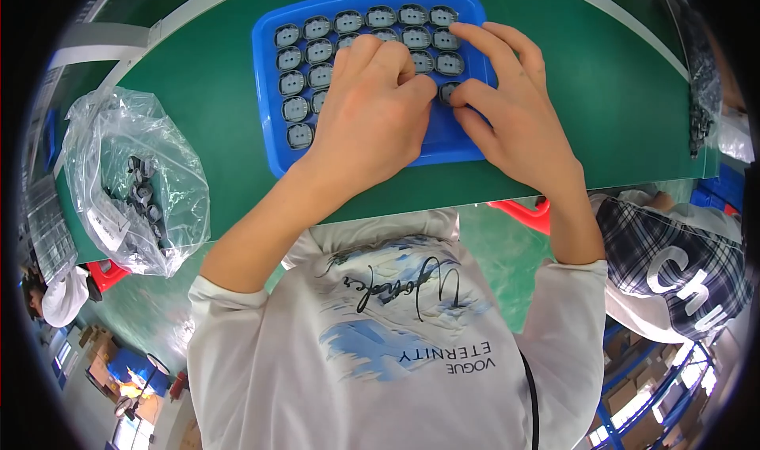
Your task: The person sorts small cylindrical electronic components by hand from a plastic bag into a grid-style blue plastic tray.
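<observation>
A blue tray [266,94] holds rows of small rounded grey plastic parts [380,16], each with a dark rim and two small holes. My left hand [376,106] is closed over the middle of the tray, its fingers curled down and its fingertips hidden, so what it holds does not show. At the tray's right side, my right hand [514,106] has its thumb and index finger at the edge of one grey part [447,94] in the lowest spot of the right column. Its other fingers reach forward beside the upper parts of that column.
Left of the tray, a clear plastic bag [134,181] with more dark parts lies on the green table [229,193]. Another clear bag with dark pieces [701,117] is at the far right edge. A person in a plaid garment [673,252] sits close on my right. Red stool edges show below.
</observation>
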A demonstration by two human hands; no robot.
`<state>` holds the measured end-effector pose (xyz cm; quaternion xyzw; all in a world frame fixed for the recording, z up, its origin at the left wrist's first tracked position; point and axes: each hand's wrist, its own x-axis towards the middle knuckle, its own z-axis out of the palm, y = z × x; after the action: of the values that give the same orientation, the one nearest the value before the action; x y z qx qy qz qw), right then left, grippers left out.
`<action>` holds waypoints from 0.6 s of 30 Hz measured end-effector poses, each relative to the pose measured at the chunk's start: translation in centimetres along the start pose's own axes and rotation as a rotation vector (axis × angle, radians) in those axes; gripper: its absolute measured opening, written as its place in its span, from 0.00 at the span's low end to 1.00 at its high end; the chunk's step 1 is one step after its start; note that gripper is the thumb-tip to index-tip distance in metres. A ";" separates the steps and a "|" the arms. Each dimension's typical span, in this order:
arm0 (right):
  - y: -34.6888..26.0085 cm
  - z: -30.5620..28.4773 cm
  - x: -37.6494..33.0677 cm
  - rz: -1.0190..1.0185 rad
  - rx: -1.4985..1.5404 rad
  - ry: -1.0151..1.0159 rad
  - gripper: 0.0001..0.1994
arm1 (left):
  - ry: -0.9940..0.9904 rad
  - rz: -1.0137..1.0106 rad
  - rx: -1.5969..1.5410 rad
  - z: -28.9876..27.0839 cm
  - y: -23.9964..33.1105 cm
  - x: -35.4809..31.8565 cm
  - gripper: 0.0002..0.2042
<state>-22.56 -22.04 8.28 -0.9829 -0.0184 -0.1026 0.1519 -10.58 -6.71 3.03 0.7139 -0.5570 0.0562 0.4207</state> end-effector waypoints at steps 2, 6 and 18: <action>0.1 0.0 0.2 0.007 -0.026 -0.027 0.06 | -0.004 -0.004 0.003 0.0 0.0 0.1 0.04; 0.4 -0.2 0.4 0.007 -0.034 -0.049 0.06 | 0.000 -0.018 -0.010 0.1 0.2 0.4 0.04; 0.9 0.6 0.1 -0.019 0.044 0.015 0.11 | -0.006 -0.150 -0.093 -4.1 0.9 -0.2 0.14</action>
<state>-22.27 -22.69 7.53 -0.9783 -0.0288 -0.1108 0.1727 -9.76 -3.85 6.05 0.7335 -0.5054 -0.0034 0.4545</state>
